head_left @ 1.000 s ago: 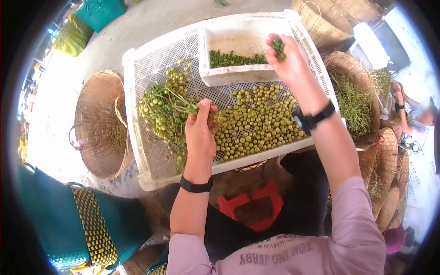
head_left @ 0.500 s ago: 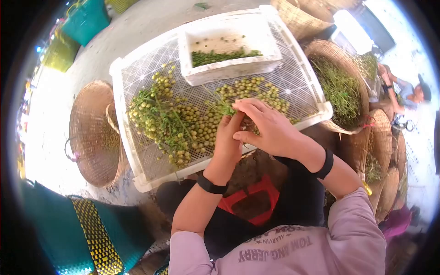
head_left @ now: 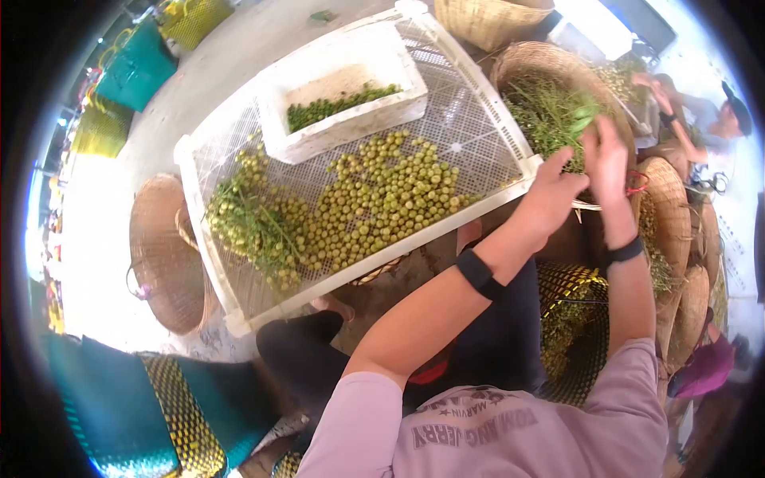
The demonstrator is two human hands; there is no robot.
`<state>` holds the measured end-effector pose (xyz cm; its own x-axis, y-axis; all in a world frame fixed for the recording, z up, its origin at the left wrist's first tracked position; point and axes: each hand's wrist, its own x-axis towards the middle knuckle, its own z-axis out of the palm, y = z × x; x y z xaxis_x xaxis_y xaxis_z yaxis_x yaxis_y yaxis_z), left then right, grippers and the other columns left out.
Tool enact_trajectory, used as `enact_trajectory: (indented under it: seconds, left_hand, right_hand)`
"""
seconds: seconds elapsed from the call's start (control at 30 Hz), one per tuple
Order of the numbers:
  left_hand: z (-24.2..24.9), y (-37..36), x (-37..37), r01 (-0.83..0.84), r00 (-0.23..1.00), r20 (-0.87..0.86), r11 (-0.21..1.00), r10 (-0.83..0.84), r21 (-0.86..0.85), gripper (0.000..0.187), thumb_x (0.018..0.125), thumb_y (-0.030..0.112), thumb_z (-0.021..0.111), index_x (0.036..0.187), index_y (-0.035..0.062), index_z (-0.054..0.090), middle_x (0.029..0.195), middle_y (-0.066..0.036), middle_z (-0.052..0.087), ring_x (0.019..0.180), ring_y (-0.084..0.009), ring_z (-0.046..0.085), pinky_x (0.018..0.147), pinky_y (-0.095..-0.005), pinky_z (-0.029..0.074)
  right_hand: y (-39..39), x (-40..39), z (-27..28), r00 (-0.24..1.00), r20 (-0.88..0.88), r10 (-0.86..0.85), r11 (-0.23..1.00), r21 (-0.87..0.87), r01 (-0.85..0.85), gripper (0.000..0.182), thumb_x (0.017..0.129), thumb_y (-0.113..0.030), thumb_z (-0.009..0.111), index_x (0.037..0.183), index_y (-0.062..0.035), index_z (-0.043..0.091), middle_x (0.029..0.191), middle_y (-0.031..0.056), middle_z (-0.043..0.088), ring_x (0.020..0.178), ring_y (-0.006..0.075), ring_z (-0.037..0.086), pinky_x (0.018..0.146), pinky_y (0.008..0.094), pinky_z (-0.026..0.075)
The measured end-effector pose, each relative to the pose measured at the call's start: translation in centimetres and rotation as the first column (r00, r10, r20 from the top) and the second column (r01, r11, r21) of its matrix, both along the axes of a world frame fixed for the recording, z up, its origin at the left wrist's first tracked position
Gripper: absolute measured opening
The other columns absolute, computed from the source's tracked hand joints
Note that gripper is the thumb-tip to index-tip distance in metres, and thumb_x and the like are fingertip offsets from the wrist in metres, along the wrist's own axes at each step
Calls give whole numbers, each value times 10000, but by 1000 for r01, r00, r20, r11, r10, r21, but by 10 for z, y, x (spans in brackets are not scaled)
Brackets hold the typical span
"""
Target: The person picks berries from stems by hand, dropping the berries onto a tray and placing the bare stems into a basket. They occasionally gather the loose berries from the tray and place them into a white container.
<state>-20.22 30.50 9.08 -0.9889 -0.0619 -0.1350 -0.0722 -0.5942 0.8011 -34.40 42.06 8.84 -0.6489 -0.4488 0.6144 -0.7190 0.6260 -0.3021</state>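
My left hand [head_left: 551, 197] is over the near right corner of the white mesh tray [head_left: 362, 267], fingers bent; whether it holds anything is unclear. Beside it, my right hand [head_left: 606, 159] is blurred at the round basket [head_left: 514, 60], its fingers closed around leafy green stems [head_left: 588, 114]. Cut stems [head_left: 546, 99] fill that basket. Round yellow-green fruits [head_left: 382, 191] lie loose across the tray, and a leafy bunch with fruits [head_left: 255, 227] rests at its left. A white foam box [head_left: 351, 130] on the tray holds small green fruits [head_left: 323, 110].
A wide woven basket [head_left: 166, 255] stands left of the tray. Teal and yellow woven bags [head_left: 139, 68] are at the upper left, with another teal one [head_left: 103, 398] at the lower left. More baskets [head_left: 665, 215] stand at the right, near another person [head_left: 705, 131].
Both hands have moved from above the tray's fruits to the right, toward the basket of stems. My right hand has come off my left. The view has shifted, and the tray appears further left.
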Motion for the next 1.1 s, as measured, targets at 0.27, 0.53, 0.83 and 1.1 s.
enact_trajectory:
  seconds: [0.27,0.53,0.83,1.1]
  left_hand:
    - [-42,-78,119,-97,995,-67,893,75,-440,137,873,131,630,970,35,638,863,6,617,787,-66,545,719,-227,461]
    - [-57,-273,259,-67,560,-196,-192,805,-979,249,848,342,648,847,93,651,782,-59,661,652,-211,638,595,-316,491]
    - [-96,-320,268,122,471,80,25,878,-992,264,800,353,649,778,89,654,784,-74,657,704,-226,636,680,-354,496]
    - [-20,-314,301,-696,509,30,432,860,-574,115,961,220,518,997,122,566,864,16,614,778,-53,570,676,-201,477]
  right_hand:
    - [-20,-107,-33,848,64,-527,725,554,409,594,893,-439,544,1360,-102,397,1374,220,432,1255,323,451,1029,407,367]
    - [-132,76,48,795,373,479,869,-77,-488,256,868,-176,638,1097,-65,613,1166,60,584,985,182,580,843,304,448]
    - [-199,189,53,598,358,717,650,-34,-760,215,843,-191,657,996,-56,589,1053,85,596,850,252,633,744,341,505]
    - [-240,218,7,452,493,744,572,-119,-812,155,835,-164,655,933,-65,587,959,90,600,757,235,629,659,351,494]
